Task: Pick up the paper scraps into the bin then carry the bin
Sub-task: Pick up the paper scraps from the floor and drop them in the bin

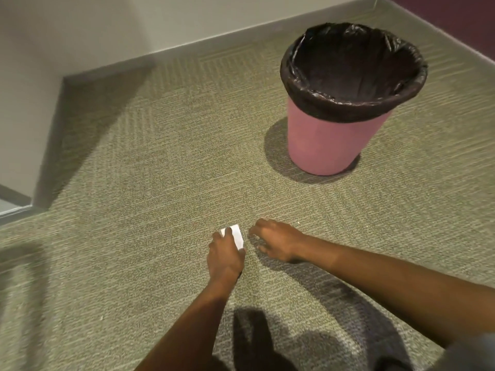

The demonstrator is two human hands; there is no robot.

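Paper scrap (237, 236), small and white, sat low in the middle of my view, down at the carpet (134, 170) and well apart from the pink bin (326, 140); my left hand (225, 257) was on it, fingers curled over its far edge and thumb at its near corner, pinching it; whether the scrap touched the carpet I could not tell. Just beside it on the right, my right hand (276, 241) was lowered to the carpet, fingers bent downward with the tips at the pile (too blurred for me to tell whether they held anything). Beyond both hands, up and to the right, the bin stood upright on the carpet; a black liner (348, 62) was folded over its rim, the mouth wide open; behind it a grey skirting board (187, 50) ran along the pale wall (80, 28).
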